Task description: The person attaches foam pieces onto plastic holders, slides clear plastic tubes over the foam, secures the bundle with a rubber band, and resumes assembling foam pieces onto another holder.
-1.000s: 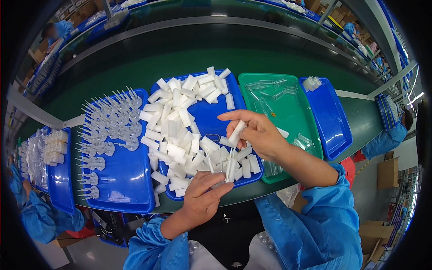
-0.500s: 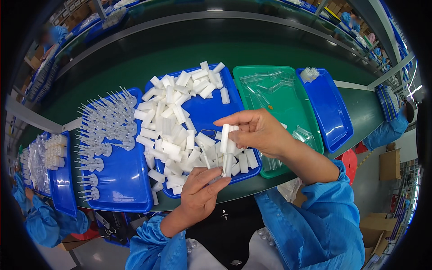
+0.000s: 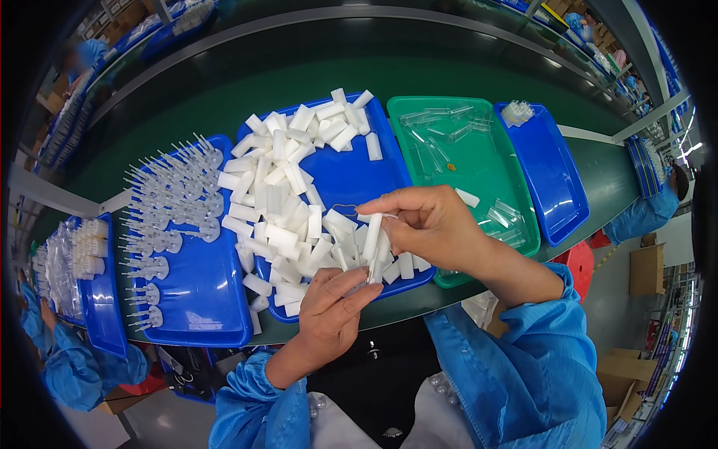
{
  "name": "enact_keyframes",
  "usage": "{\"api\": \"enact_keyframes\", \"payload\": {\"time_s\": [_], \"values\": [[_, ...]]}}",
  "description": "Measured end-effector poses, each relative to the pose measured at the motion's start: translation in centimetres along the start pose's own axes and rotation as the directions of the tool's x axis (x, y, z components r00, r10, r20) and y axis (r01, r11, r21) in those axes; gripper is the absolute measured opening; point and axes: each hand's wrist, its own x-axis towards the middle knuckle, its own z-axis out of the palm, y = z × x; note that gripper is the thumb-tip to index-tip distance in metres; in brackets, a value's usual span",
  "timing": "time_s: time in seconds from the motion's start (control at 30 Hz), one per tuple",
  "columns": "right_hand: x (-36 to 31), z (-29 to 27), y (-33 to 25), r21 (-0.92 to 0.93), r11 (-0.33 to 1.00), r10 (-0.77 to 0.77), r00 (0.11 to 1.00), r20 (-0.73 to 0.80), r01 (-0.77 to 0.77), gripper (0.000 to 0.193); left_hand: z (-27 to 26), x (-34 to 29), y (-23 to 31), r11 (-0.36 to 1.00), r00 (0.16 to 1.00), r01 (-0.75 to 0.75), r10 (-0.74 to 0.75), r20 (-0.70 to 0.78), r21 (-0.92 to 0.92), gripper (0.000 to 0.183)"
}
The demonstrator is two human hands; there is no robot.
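Right hand: the right hand (image 3: 434, 224) hovers over the near right corner of the middle blue tray (image 3: 351, 179), thumb and fingers pinched narrow around the upper end of a slim white plastic piece (image 3: 372, 241).
Left hand: the left hand (image 3: 333, 310) sits at the near edge of the green belt (image 3: 224, 90), fingers curled up; its fingertips (image 3: 366, 288) meet the lower end of the same piece. Whether they clamp it or only steady it, I cannot tell.
The piece: held between the two hands, just above the heap, long axis nearly upright and leaning a little to the right at the top.
Relation that matters: the piece runs from the left hand's fingertips up into the right hand's pinch, so the right hand has it from above and the left from below; both are on it, the right with the clearer hold.
Heap: loose white plastic blocks (image 3: 284, 194) fill the left half of the middle tray and spill toward its near edge, right under the hands.
Left tray: a blue tray (image 3: 202, 299) with rows of clear needle-like parts (image 3: 168, 194) standing in it.
Right trays: a green tray (image 3: 479, 157) with a few clear sleeves, then another blue tray (image 3: 553, 179), with a small clump in its far corner.
Hard to make out: the piece's lower tip is hidden behind the left fingers, and its exact shape is too small to read.
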Motion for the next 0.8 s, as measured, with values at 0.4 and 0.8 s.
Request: {"api": "enact_keyframes", "payload": {"time_s": [0.4,0.8], "values": [[-0.2,0.4,1.1,0.28,0.957,-0.11,0.988,0.109,0.075,0.023,-0.1,-0.6,0.3,0.954,0.972,0.216,-0.23,-0.043,-0.207,0.027],[-1.3,2.1,-0.1,0.14,0.959,-0.268,0.952,0.148,0.248,0.021,0.0,-1.7,-0.6,0.664,0.901,0.358,-0.43,0.056,-0.656,0.023]]}}
